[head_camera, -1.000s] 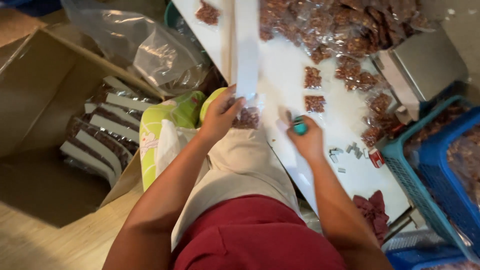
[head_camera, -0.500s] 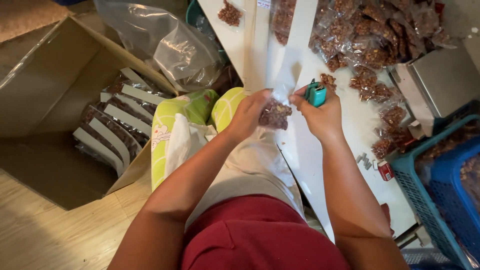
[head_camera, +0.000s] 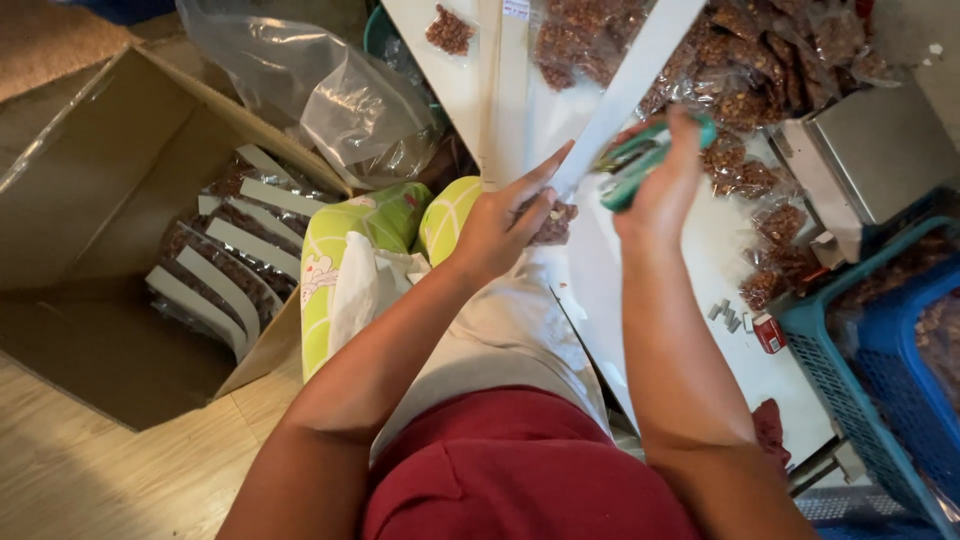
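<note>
My left hand (head_camera: 505, 222) grips a small clear bag of brown snack (head_camera: 553, 224) together with the lower end of a long white card strip (head_camera: 640, 60) that slants up to the right. My right hand (head_camera: 662, 180) is closed around a green stapler (head_camera: 640, 160) whose jaws sit at the strip just above the bag. Both hands are raised over the white table (head_camera: 730, 330), in front of my lap.
A pile of filled snack bags (head_camera: 770, 60) covers the table's far end beside a metal scale (head_camera: 870, 165). A cardboard box (head_camera: 110, 250) at left holds packed bags with white headers. A blue basket (head_camera: 890, 370) stands at right; empty clear bags (head_camera: 340, 100) lie beyond the box.
Both hands have lifted off the table and come together. The right hand brought the green stapler up to the strip, and the white strip now tilts to the right.
</note>
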